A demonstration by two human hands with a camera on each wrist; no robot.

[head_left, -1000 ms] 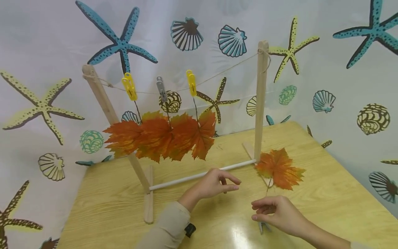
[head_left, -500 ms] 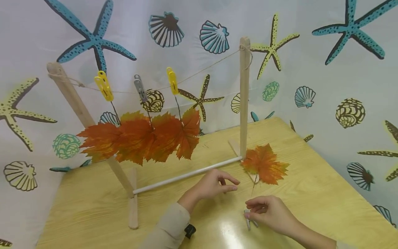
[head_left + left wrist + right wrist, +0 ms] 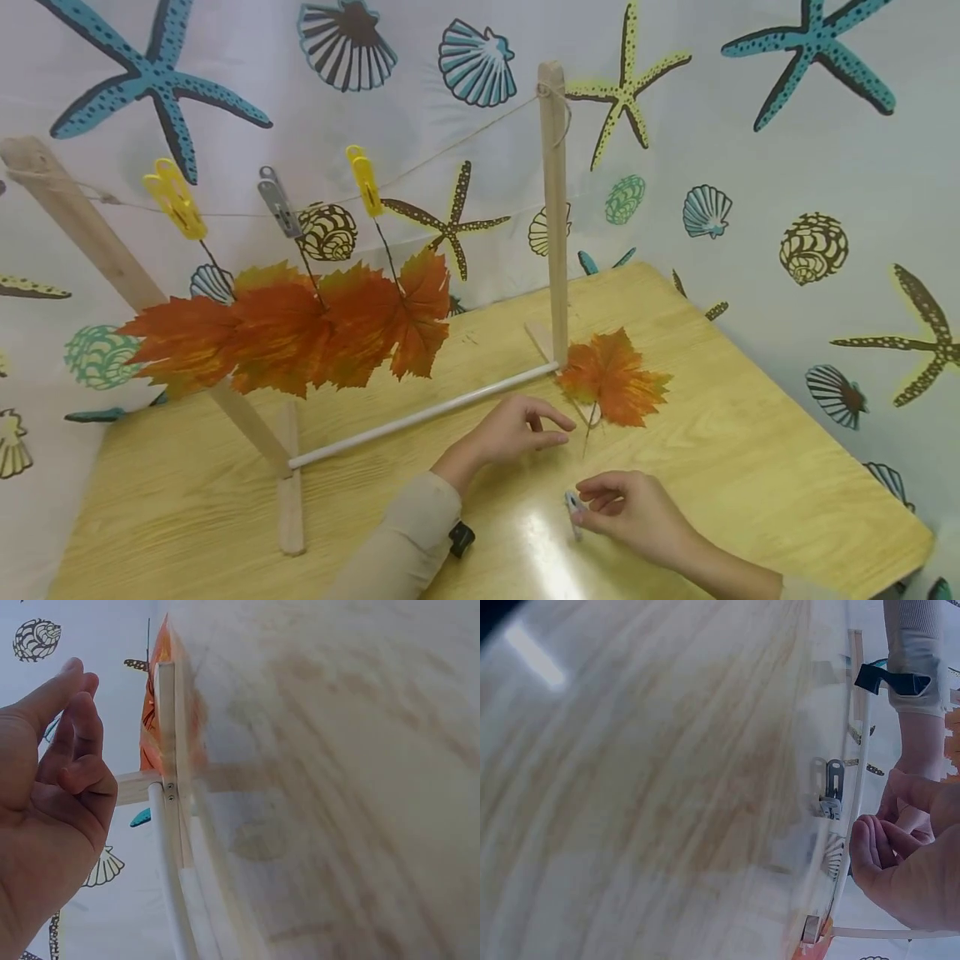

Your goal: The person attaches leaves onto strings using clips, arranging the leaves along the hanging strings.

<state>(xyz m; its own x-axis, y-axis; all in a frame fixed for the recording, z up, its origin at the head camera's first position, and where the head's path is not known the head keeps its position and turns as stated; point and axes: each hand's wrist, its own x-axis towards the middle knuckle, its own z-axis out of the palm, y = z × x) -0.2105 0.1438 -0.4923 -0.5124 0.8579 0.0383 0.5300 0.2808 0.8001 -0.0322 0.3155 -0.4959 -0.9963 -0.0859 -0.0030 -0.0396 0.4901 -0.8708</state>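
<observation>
Your right hand point(image 3: 637, 517) pinches a small grey clothes peg point(image 3: 573, 508) between thumb and curled fingers, low over the glossy pale wooden table point(image 3: 750, 467) near its front edge. In the right wrist view the peg point(image 3: 831, 789) shows as a small grey clip just beside your fingertips point(image 3: 866, 844), standing against the blurred tabletop.

Your left hand point(image 3: 517, 429) hovers just behind and to the left of the right one, holding nothing; its fingers are loosely curled, with thumb and forefinger pointing toward the loose orange maple leaf point(image 3: 611, 379). The left wrist view shows the same relaxed fingers point(image 3: 67, 742) apart from everything, near the frame.

That leaf lies flat on the table, its thin stem pointing down toward your hands and its upper edge touching the foot of the right wooden post point(image 3: 555, 217). A white rod point(image 3: 420, 412) runs along the table from that post to the slanting left wooden post point(image 3: 112, 258). A thin twine line point(image 3: 450, 150) sags between the post tops.

On the line hang a yellow peg point(image 3: 174, 200), a grey peg point(image 3: 277, 200) and a second yellow peg point(image 3: 365, 179), each clamping the stem of one of three overlapping orange leaves point(image 3: 292, 329). Behind stands a white curtain with starfish and shells point(image 3: 750, 167).
</observation>
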